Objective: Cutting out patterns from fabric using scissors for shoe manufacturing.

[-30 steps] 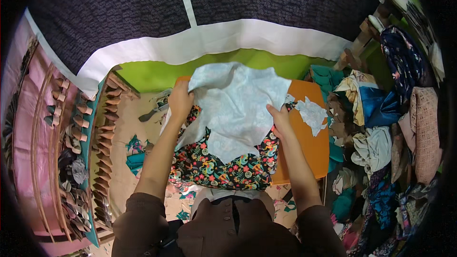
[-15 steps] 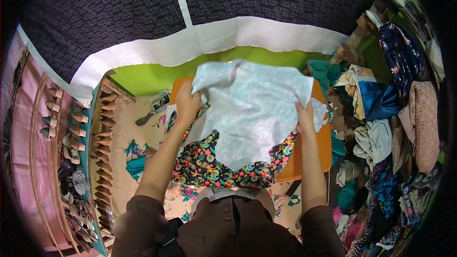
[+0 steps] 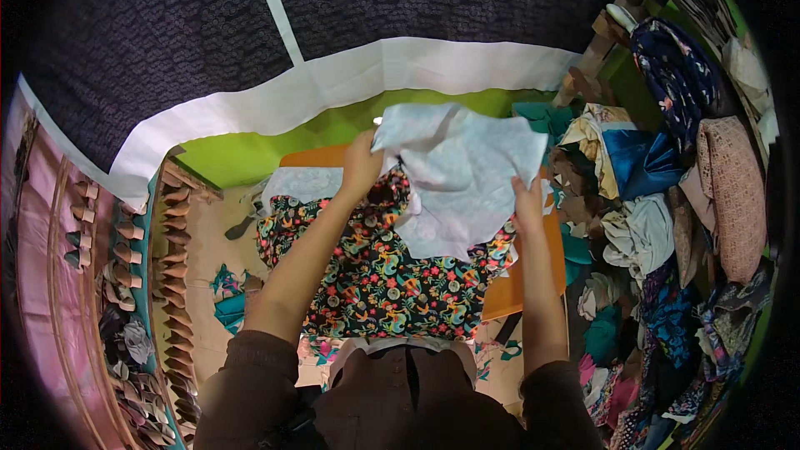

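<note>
Before me a black floral fabric piece [image 3: 392, 292] with red, yellow and green print hangs over the near side of an orange table [image 3: 502, 296]. Its pale bluish-white side [image 3: 471, 175] is turned up at the far part, folded and creased. My left hand [image 3: 364, 165] is closed on the upper left edge of the pale part. On the opposite side, my right hand [image 3: 527, 204] pinches the right edge between thumb and fingers. Another pale cloth [image 3: 304, 183] lies on the table to the left.
To the right are heaped cloths, among them a blue satin piece [image 3: 642, 158] and a pinkish lace cloth [image 3: 732, 192]. Shoe forms [image 3: 175, 258] line a rack at left. Fabric scraps [image 3: 229, 300] lie on the floor. A dark patterned curtain [image 3: 417, 0] hangs ahead.
My left hand has moved right and up, drawing the pale side inward. Much more of the floral side now shows, spread to the left. The right hand stays near its place.
</note>
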`<move>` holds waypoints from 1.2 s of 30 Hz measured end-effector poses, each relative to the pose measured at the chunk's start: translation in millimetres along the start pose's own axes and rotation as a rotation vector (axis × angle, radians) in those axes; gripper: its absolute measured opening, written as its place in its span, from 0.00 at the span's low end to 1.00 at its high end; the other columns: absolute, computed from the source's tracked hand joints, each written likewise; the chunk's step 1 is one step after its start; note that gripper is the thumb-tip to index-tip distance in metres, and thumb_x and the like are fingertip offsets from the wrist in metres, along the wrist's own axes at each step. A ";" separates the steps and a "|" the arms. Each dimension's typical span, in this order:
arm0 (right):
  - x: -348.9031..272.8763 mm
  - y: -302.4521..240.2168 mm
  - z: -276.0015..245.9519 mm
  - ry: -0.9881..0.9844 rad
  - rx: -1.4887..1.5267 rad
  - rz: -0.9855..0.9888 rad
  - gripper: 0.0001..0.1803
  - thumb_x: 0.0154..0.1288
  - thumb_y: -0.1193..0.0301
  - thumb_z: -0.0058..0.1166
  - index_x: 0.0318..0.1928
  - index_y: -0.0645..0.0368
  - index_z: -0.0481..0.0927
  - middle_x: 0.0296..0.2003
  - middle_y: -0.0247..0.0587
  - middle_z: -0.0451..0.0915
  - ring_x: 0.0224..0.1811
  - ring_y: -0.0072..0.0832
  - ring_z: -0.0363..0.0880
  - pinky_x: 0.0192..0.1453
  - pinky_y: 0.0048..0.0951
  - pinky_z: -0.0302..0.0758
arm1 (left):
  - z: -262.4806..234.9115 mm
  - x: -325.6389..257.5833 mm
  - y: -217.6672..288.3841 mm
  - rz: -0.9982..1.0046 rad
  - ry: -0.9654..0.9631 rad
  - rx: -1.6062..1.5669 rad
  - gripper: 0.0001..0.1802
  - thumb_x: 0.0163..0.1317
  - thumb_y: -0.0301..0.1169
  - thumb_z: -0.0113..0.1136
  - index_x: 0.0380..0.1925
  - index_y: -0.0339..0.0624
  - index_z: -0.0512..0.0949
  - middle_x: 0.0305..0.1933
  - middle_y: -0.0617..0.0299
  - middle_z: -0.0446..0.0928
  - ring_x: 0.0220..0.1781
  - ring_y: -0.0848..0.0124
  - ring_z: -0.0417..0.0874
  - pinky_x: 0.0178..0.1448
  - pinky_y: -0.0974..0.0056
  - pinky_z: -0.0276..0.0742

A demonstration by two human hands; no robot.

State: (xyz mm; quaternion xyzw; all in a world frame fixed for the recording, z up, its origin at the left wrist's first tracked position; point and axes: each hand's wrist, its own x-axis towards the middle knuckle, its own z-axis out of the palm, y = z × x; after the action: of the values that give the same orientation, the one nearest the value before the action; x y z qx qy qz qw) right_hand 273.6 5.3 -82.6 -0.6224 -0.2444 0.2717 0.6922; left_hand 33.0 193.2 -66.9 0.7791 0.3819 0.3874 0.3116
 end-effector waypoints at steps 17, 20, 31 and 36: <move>-120.2 0.5 14.7 -1.035 0.040 0.351 0.35 0.51 0.84 0.41 0.62 0.61 0.50 0.52 0.42 0.63 0.49 0.26 0.66 0.52 0.25 0.66 | 61.1 -189.3 64.0 -0.594 -0.225 -0.617 0.24 0.55 0.33 0.56 0.48 0.31 0.62 0.40 0.56 0.70 0.38 0.72 0.69 0.39 0.67 0.67; -108.0 17.1 -11.9 -0.853 -0.076 0.397 0.26 0.53 0.85 0.35 0.55 0.61 0.64 0.46 0.41 0.71 0.42 0.30 0.73 0.49 0.27 0.70 | 58.1 -200.3 28.0 -0.572 -0.008 -0.436 0.13 0.56 0.30 0.53 0.38 0.32 0.70 0.26 0.64 0.71 0.28 0.75 0.70 0.33 0.68 0.67; -138.3 96.9 -29.6 -0.549 -1.427 -0.481 0.28 0.52 0.65 0.49 0.57 0.47 0.64 0.57 0.43 0.59 0.61 0.38 0.53 0.59 0.59 0.48 | -2.4 -186.8 62.5 -0.572 0.119 -0.749 0.26 0.52 0.25 0.54 0.52 0.34 0.62 0.47 0.61 0.69 0.47 0.73 0.69 0.51 0.68 0.64; -164.4 103.9 19.3 -0.617 -1.449 -0.629 0.34 0.51 0.63 0.50 0.61 0.42 0.57 0.59 0.47 0.56 0.63 0.41 0.50 0.60 0.58 0.48 | -30.5 -180.8 69.0 -0.756 0.156 -0.854 0.24 0.50 0.26 0.55 0.48 0.33 0.65 0.43 0.59 0.71 0.42 0.72 0.73 0.47 0.67 0.68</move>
State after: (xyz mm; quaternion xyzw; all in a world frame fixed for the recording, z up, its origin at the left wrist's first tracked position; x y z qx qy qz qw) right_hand 132.6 -84.5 -183.9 -0.7130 -0.6978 0.0003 0.0679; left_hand -42.0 12.3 -63.8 0.3625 0.4654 0.4253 0.6864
